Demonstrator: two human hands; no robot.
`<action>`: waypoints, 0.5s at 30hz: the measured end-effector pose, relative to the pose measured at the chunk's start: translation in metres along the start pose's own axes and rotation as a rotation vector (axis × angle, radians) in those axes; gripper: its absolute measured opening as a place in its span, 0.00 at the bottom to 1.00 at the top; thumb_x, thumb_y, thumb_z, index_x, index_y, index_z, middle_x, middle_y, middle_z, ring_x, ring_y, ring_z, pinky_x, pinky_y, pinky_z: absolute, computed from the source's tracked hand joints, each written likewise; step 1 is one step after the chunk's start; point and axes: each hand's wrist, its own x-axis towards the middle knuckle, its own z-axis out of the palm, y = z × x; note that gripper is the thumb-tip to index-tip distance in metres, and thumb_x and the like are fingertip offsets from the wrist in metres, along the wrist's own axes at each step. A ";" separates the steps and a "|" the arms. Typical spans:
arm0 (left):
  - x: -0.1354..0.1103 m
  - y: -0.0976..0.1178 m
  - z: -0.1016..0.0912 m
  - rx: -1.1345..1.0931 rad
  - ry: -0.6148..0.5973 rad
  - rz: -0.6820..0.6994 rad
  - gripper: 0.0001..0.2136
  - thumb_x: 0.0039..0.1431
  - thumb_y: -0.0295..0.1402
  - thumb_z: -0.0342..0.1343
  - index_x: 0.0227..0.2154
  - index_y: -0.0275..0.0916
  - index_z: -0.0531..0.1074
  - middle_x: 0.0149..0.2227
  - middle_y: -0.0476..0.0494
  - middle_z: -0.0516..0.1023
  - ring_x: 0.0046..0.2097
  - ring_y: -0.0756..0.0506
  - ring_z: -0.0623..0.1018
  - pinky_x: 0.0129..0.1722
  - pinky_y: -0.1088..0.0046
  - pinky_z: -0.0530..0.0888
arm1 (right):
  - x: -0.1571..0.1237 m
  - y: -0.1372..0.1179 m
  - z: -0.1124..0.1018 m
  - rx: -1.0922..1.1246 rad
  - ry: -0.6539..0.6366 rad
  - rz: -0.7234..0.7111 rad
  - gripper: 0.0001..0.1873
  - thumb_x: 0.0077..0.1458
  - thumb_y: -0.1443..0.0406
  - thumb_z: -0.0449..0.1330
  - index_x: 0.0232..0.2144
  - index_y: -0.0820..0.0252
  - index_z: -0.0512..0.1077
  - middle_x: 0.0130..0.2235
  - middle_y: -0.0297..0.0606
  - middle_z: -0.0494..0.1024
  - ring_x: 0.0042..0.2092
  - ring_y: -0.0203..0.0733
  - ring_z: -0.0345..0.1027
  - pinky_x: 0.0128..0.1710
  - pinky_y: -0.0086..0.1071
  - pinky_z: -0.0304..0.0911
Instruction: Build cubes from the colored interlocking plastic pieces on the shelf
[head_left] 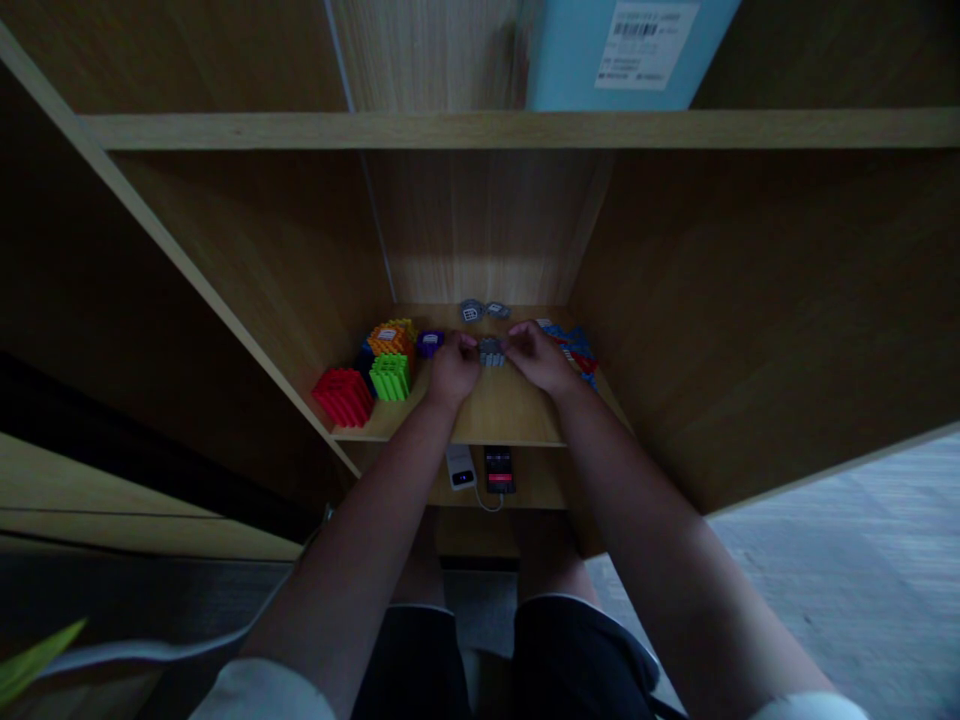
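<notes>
Free shelf strip (508, 412) before grey piece (491, 353), green block (390, 378) leftward

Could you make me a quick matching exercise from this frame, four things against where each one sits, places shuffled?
Things
1. grey piece
2. bright green block
3. phone
4. light blue box

Places
A. on the upper shelf, above the hands
B. just right of the red block in the picture
C. between the left hand and the right hand
D. beside a white device, on a level below the hands

Right pairs: 1-C; 2-B; 3-D; 4-A
</notes>
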 end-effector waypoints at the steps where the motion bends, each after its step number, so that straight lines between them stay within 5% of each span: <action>1: 0.000 0.001 0.000 0.004 -0.001 -0.006 0.09 0.64 0.20 0.58 0.40 0.42 0.75 0.45 0.40 0.86 0.47 0.41 0.85 0.53 0.64 0.78 | 0.001 0.001 0.000 -0.012 0.019 -0.003 0.19 0.63 0.45 0.64 0.45 0.49 0.71 0.47 0.40 0.82 0.48 0.52 0.77 0.54 0.49 0.72; 8: -0.002 0.002 -0.001 0.011 0.002 -0.006 0.10 0.64 0.19 0.56 0.40 0.42 0.75 0.44 0.41 0.87 0.48 0.42 0.85 0.52 0.66 0.78 | 0.013 0.017 -0.001 -0.173 0.156 0.034 0.14 0.71 0.55 0.52 0.43 0.54 0.74 0.47 0.47 0.83 0.50 0.52 0.78 0.58 0.49 0.71; 15: -0.003 0.006 -0.003 -0.001 0.028 -0.007 0.10 0.64 0.19 0.57 0.38 0.42 0.75 0.44 0.40 0.87 0.47 0.41 0.86 0.52 0.64 0.79 | 0.028 0.025 0.005 -0.394 -0.003 -0.021 0.20 0.63 0.68 0.56 0.53 0.61 0.80 0.55 0.51 0.84 0.59 0.56 0.77 0.66 0.49 0.70</action>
